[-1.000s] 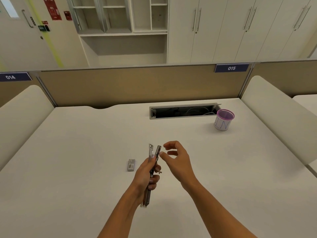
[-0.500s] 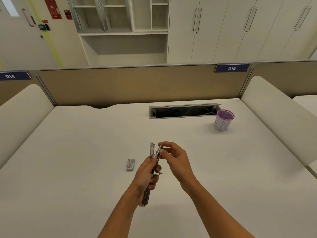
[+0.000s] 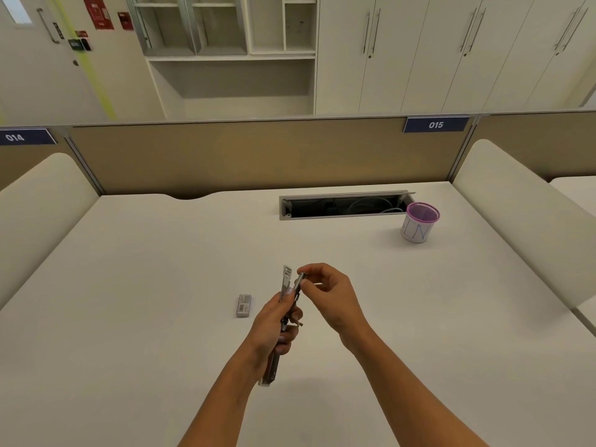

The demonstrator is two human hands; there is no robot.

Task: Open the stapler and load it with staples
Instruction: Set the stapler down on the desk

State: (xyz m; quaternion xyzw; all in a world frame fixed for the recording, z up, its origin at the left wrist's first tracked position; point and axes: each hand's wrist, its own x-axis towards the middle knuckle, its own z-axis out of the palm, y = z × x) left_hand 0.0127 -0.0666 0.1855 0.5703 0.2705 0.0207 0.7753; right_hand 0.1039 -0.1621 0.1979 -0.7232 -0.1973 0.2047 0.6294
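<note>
A slim metal stapler (image 3: 286, 282) stands nearly upright above the white desk, opened out so two arms fork at the top and a third part (image 3: 269, 371) hangs below. My left hand (image 3: 274, 321) grips its middle. My right hand (image 3: 329, 296) pinches the tip of the right-hand arm (image 3: 300, 280) between thumb and forefinger. A small grey staple box (image 3: 243, 305) lies flat on the desk just left of my left hand. Whether staples sit in the channel is hidden.
A pink-rimmed mesh cup (image 3: 419, 222) stands at the back right, beside an open cable slot (image 3: 345, 206) in the desk. Cushioned dividers flank both sides, and a tan partition (image 3: 242, 156) closes the back.
My right hand moved in from an open pose beside the stapler and closed its thumb and forefinger on the tip of the right arm. The left hand stayed put.
</note>
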